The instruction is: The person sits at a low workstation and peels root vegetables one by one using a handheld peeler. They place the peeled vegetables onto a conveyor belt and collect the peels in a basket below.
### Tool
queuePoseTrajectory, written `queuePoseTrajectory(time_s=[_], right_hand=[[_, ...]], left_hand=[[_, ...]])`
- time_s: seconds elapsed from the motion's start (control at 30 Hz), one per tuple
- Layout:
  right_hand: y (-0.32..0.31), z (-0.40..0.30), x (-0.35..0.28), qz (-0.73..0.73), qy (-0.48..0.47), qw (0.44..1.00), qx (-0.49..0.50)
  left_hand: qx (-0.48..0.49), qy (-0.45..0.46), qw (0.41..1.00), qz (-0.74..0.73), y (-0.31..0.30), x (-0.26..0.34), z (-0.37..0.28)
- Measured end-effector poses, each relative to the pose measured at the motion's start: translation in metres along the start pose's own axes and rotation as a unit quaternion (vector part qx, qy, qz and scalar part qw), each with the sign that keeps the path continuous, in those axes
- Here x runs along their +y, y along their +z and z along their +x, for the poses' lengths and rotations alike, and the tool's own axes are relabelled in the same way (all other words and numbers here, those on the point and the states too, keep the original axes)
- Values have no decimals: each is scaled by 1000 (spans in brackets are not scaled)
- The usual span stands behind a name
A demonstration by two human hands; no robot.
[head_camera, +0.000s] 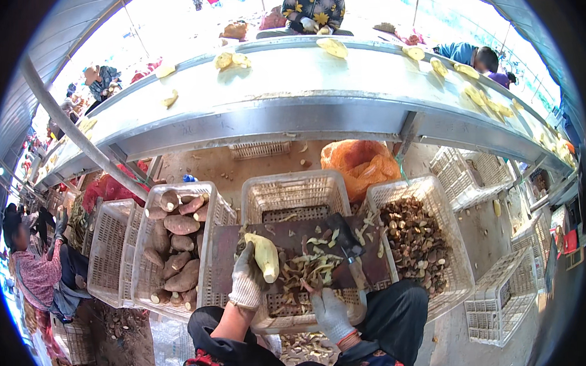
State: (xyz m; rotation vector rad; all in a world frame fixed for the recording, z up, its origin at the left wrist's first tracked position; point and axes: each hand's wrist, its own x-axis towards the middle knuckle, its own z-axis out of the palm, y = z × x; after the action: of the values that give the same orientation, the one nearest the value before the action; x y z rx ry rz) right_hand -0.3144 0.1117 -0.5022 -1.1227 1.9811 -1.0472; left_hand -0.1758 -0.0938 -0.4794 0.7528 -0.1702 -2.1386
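My left hand (245, 281), in a knitted work glove with a dark palm, grips a peeled pale-yellow sweet potato (265, 257) above a dark board (228, 270). Lower right, my right hand (330, 313), in a whitish glove, is curled around a small hand tool (306, 286); only a thin reddish end shows, so its kind is unclear. Pale and brown peelings (315, 269) are heaped on the board between the hands. A cleaver with a dark blade (344, 237) and wooden handle (358, 273) lies at the board's right. The board rests across a plastic crate (293, 180).
Unpeeled sweet potatoes (181, 224) fill a crate (208, 188) on the left. Brown scraps (416, 241) fill another crate (456, 225) on the right. Beyond, a metal conveyor (271, 118) carries peeled sweet potatoes (333, 48). An orange mesh sack (360, 166) stands beneath. Other people sit nearby.
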Motion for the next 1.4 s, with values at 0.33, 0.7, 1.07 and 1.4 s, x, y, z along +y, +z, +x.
queuePoseTrajectory(time_s=[0.33,0.7,1.07,1.4], right_hand=[[0,-3,-18,32,-5,999,41],[0,-4,-17,-1,4,1000,9],[28,2,-12,-71,-32,997,-27],[43,-2,-6,-97,-65,992,-43]], left_hand=[[-203,196,957,72,285,99,85],[-58,130,815,562,62,58,-44],[287,189,471,813,-153,204,-148],[302,222,294,879,-185,242,-14]])
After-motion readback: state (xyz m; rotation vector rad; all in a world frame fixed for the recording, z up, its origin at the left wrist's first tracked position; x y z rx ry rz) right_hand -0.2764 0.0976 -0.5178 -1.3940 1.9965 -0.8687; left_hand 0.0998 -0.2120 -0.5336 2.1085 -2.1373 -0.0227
